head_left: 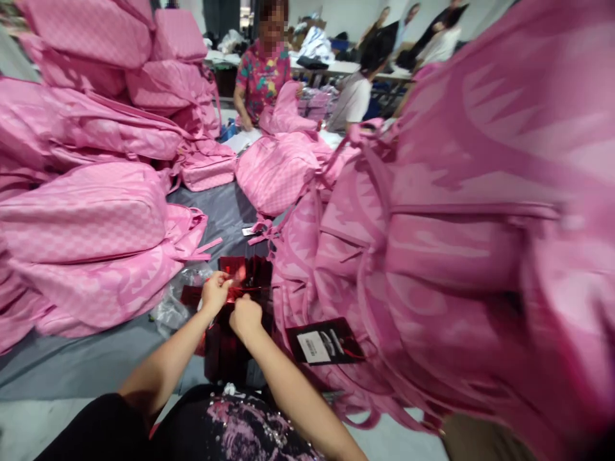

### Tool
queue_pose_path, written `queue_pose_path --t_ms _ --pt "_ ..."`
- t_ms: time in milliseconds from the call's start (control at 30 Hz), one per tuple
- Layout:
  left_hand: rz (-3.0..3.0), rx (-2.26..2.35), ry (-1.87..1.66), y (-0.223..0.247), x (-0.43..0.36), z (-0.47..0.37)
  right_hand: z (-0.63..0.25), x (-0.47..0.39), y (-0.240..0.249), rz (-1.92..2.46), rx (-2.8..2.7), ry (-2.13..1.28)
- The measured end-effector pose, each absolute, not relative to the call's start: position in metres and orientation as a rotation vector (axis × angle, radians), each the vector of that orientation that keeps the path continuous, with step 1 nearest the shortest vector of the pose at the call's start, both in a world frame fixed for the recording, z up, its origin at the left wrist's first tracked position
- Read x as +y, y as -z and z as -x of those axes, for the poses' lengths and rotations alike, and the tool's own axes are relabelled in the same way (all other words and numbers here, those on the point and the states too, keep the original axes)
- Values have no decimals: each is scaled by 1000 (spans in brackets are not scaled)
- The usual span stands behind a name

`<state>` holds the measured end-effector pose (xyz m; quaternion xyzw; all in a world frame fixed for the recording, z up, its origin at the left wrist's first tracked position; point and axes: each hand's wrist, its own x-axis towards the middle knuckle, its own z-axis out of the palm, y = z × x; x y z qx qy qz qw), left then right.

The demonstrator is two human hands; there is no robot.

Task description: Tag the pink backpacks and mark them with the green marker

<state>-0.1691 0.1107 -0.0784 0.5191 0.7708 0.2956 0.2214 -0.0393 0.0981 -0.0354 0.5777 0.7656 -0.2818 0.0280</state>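
Dark red and black shiny tags (225,349) lie in a pile on the grey cloth at the middle. Over the pile, my left hand (216,292) has its fingers pinched around something thin and reddish, partly blurred. Just right of it and nearer to me, my right hand (246,318) is closed, with its fingertips hidden; what it holds cannot be made out. A black tag with a white label (314,346) hangs against the pink backpacks (346,256) to the right. Crumpled clear plastic (177,301) lies left of my left hand.
Pink backpacks (81,211) are heaped on the left, and another pink bag (283,169) lies ahead on the grey cloth (96,365). Across the table stands a person in a patterned shirt (264,80). Other people are farther back at the right.
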Motion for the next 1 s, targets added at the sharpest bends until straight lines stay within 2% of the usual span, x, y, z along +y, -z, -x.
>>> queue_pose_path --t_ms 133,233,333,433,533,633,733,800,900,1000 --pt "-1364 2221 -861 55 117 164 4 71 7 -1930 2371 1148" --pt "-1557 2203 -1095 16 111 152 -30 48 -19 -2170 2481 1233" --pt "-1718 1728 -1292 -33 86 118 -57 26 -44 -2484 2685 1339" --pt "-1722 1149 -1179 -66 56 70 -75 10 -62 -2690 2956 1431" --pt "-1715 934 -1174 -81 39 30 -95 -4 -74 -2738 3045 1381" --pt "-1667 901 -1208 -93 39 4 -131 -14 -91 -2943 2985 1014" --pt "-1807 862 -1223 -114 51 -16 -174 -16 -109 -3317 2643 185" --pt "-2034 873 -1207 -128 60 -28 -194 -13 -118 -3312 2449 -216" --pt "-2384 1047 -1028 -144 71 -44 -205 -9 -123 -3152 2542 -325" --pt "-2522 1178 -847 -152 76 -56 -206 -8 -122 -3208 2552 -342"
